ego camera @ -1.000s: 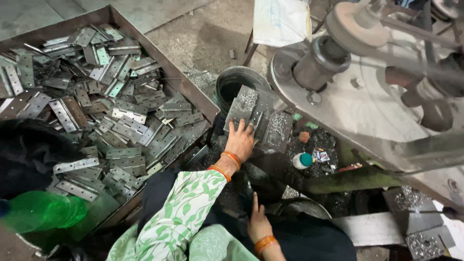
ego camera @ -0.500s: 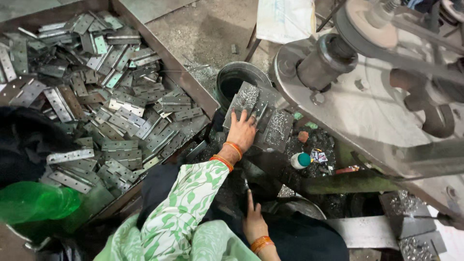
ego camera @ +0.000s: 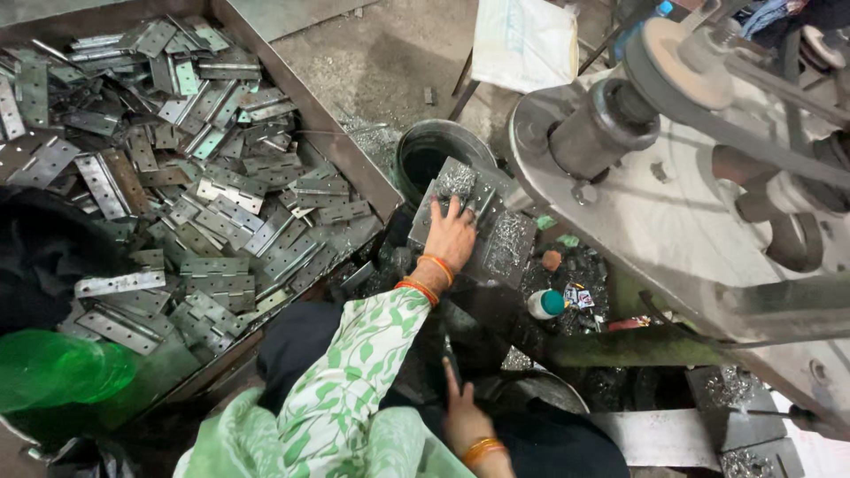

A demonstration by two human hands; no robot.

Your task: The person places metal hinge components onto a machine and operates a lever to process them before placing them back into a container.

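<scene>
Metal plate [ego camera: 496, 232] under flat left hand [ego camera: 452, 235].

Pale green leaf-print cotton sleeve [ego camera: 354, 372]; orange bangles on left hand [ego camera: 452, 237] and right hand [ego camera: 465, 420] wrists.

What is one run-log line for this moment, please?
left hand: flat on metal plate | right hand: low, empty | hinge tray: left

Small metalworking workshop. A belt-driven machine [ego camera: 708, 204] with a pulley wheel [ego camera: 686, 62] is the landmark. Left of it, a big tray [ego camera: 305, 106] heaped with steel hinges [ego camera: 212, 204]. Metal shavings [ego camera: 509, 243] and grimy concrete floor [ego camera: 390, 53] beside its base.
</scene>
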